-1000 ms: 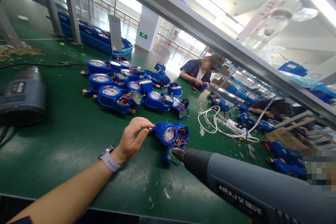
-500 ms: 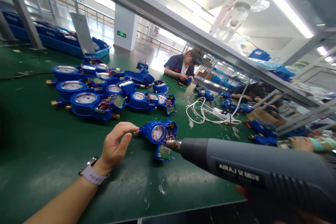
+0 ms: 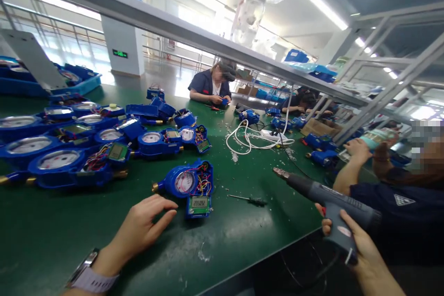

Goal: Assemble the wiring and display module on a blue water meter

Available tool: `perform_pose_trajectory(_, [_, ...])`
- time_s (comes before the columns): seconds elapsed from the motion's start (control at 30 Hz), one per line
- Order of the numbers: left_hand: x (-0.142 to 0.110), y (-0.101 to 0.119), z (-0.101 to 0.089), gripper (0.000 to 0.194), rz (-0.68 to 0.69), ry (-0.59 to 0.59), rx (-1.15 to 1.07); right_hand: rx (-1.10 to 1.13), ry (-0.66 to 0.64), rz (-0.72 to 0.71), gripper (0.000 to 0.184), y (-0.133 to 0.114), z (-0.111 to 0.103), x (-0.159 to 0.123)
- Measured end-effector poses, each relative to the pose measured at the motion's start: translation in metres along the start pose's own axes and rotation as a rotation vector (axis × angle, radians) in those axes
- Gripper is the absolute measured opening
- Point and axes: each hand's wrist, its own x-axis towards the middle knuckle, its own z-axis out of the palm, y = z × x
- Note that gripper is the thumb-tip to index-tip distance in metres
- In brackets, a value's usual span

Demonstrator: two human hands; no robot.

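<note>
A blue water meter point(image 3: 183, 181) lies on the green table, its wiring compartment open with red and white wires showing. Its small display board point(image 3: 199, 205) hangs out at the near side. My left hand point(image 3: 147, 222) rests just in front of the meter, fingers loosely curved, thumb apart from the index finger, holding nothing. Over the table's right edge, my right hand point(image 3: 360, 240) is wrapped round the handle of a grey heat gun point(image 3: 333, 201). The gun's metal nozzle points left, away from the meter. Between the two lies a thin screwdriver point(image 3: 255, 200) with a dark handle.
Several more blue meters point(image 3: 62, 162) crowd the left side. A white cable point(image 3: 239, 141) runs to a power strip point(image 3: 272, 135) among scraps. A co-worker point(image 3: 211, 88) sits across; another person's arm point(image 3: 350, 166) reaches in at right. A shelf beam point(image 3: 166, 27) crosses above.
The heat gun has drawn back to the right, away from the meter, uncovering the screwdriver. My left hand has come off the meter's brass fitting. The view has turned right.
</note>
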Motion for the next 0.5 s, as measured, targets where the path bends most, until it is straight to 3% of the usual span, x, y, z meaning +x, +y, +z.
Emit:
perform_pose_trajectory(0.13, [0.000,0.005,0.009,0.020,-0.083,-0.218,0.062,0.119,0.017,0.113,0.033,0.032,0.001,0.043])
perform_pose_trajectory(0.27, [-0.005,0.000,0.019,0.023,-0.210,-0.358,0.076,0.113,0.118,0.112,0.027,0.048,0.011,0.080])
perform_pose_trajectory(0.4, [-0.013,-0.006,0.032,0.038,-0.343,-0.310,-0.081,-0.039,0.241,0.051,0.019,0.048,0.006,0.101])
perform_pose_trajectory(0.5, [-0.013,-0.006,0.040,0.042,-0.452,-0.265,-0.258,-0.192,0.352,-0.141,0.023,0.047,0.001,0.099])
